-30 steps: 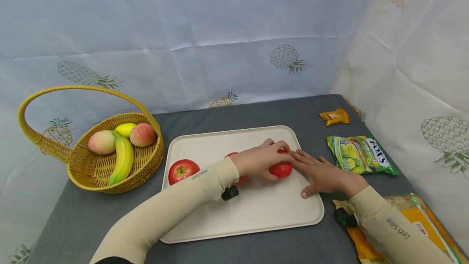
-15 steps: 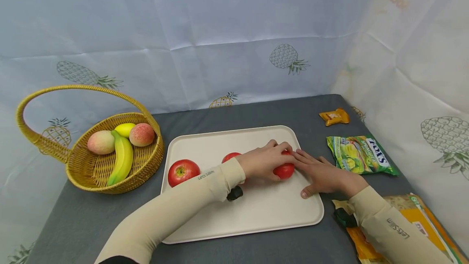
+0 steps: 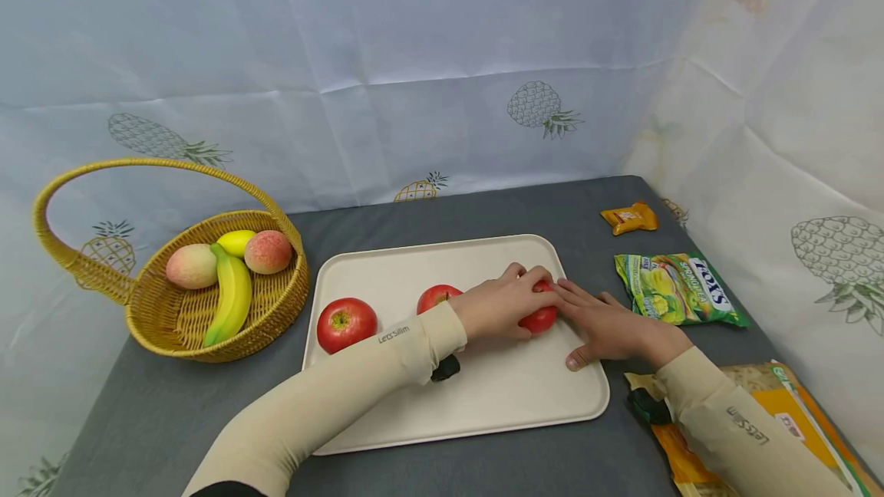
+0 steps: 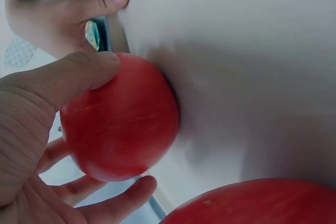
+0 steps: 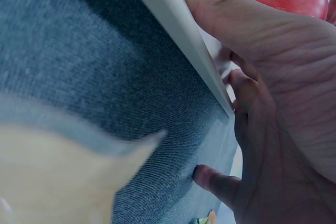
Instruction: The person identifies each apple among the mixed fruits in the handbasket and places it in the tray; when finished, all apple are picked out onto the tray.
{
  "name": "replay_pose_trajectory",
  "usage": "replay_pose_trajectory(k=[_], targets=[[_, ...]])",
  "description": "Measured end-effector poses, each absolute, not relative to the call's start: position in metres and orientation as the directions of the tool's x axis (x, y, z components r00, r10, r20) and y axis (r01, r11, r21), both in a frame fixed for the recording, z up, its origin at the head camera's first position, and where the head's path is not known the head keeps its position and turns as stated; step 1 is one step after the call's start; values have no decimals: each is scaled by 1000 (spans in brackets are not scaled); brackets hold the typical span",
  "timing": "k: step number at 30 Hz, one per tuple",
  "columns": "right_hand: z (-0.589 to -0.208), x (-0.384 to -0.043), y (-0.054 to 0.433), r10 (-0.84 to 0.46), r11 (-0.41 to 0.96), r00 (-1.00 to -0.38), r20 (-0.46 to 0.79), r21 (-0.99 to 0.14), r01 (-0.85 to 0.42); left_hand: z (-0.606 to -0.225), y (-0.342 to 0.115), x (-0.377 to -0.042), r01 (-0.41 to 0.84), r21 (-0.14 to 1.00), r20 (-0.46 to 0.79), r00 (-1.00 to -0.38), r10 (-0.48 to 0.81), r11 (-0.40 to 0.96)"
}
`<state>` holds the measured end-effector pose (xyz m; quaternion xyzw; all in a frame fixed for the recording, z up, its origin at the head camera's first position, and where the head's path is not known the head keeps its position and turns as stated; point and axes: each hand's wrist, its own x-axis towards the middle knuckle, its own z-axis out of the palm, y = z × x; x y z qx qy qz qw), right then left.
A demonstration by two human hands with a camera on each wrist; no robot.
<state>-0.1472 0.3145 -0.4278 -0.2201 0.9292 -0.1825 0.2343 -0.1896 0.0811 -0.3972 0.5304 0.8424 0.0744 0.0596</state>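
On the cream tray (image 3: pixel 483 405), my left hand (image 3: pixel 500 305) grips a red apple (image 3: pixel 541 319) near the right side. In the left wrist view, the thumb (image 4: pixel 89 74) lies across this apple and the fingers curl behind it. My right hand (image 3: pixel 615 330) rests over the tray's right rim with straight, spread fingers. Its fingertips reach the left hand beside the apple, and its thumb touches the tray's surface. Two more red apples lie on the tray: a left apple (image 3: pixel 347 324), and a middle apple (image 3: pixel 437 297) partly hidden by the left wrist.
At left stands a wicker basket (image 3: pixel 285 320) with a tall handle, holding a banana (image 3: pixel 231 294), two peaches and a yellow fruit. Right of the tray lie an orange wrapped snack (image 3: pixel 630 218), a green candy bag (image 3: pixel 680 288) and orange-yellow packages (image 3: pixel 780 405) under the right forearm.
My left hand has slid slightly right with the apple, closer to the right hand. More of the middle apple shows. The right hand has stayed in place.
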Motion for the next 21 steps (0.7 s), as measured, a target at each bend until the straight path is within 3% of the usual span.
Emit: replay_pose_trajectory(k=[7, 15, 21], targets=[[-428, -152, 313, -493, 839, -791, -362, -438, -323, -393, 73, -185, 873, 159, -71, -456, 887, 461], [-430, -153, 314, -492, 842, -797, -350, -425, -332, -372, 34, -182, 840, 196, 40, -523, 852, 506], [-420, -136, 323, -484, 822, -841, -240, -454, -344, -359, -25, -176, 773, 192, 77, -626, 776, 605]])
